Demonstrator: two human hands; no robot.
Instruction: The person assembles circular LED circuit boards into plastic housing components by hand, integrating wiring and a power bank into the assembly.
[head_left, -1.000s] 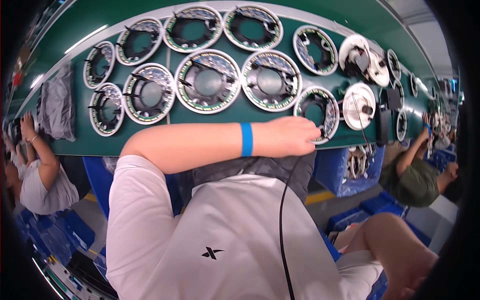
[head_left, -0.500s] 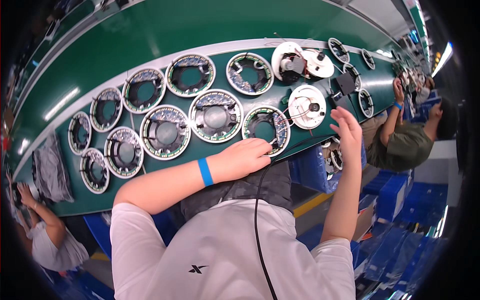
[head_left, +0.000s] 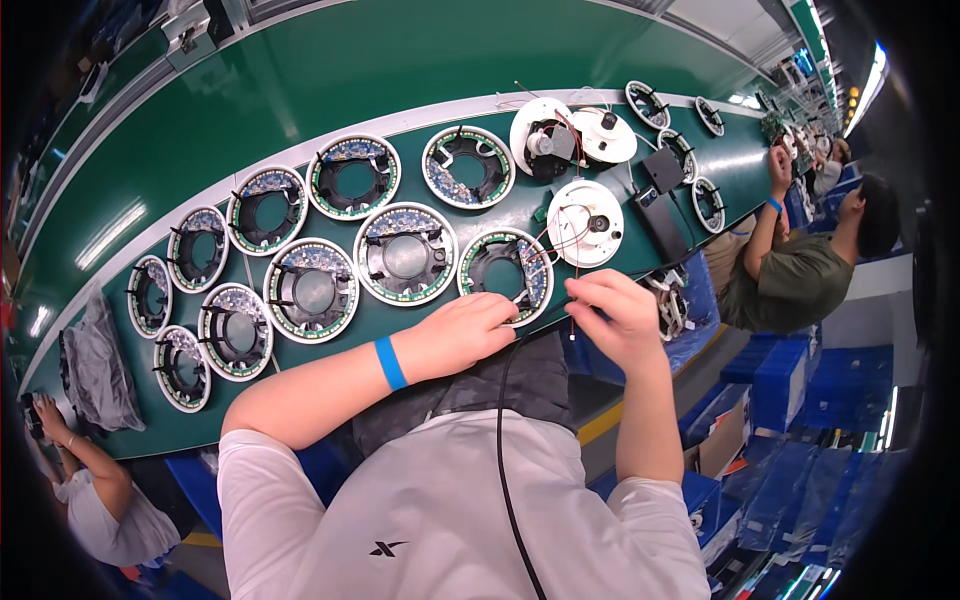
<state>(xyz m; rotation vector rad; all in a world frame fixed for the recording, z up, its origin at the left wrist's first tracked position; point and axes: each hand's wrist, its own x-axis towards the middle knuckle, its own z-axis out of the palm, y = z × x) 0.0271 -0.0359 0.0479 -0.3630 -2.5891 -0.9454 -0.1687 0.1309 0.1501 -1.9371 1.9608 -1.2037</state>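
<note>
My left hand is closed on the near rim of a white ring-shaped housing with black inner parts and a green circuit board. Thin wires run from this ring to a round white disc with a small black part in it, lying just to the right. My right hand is just below that disc, thumb and fingers pinched on a thin wire, whose small pale end hangs beneath the fingertips. A black cable runs down over my shirt.
Several similar rings lie in two rows on the green table. Behind the disc stand white assemblies; a black box is at their right. A blue bin holds parts beside my right arm. Another person works further right.
My right hand has come left and down, from raised with fingers apart to pinching the wire below the disc. My left hand stays on the ring. The whole view has shifted slightly.
</note>
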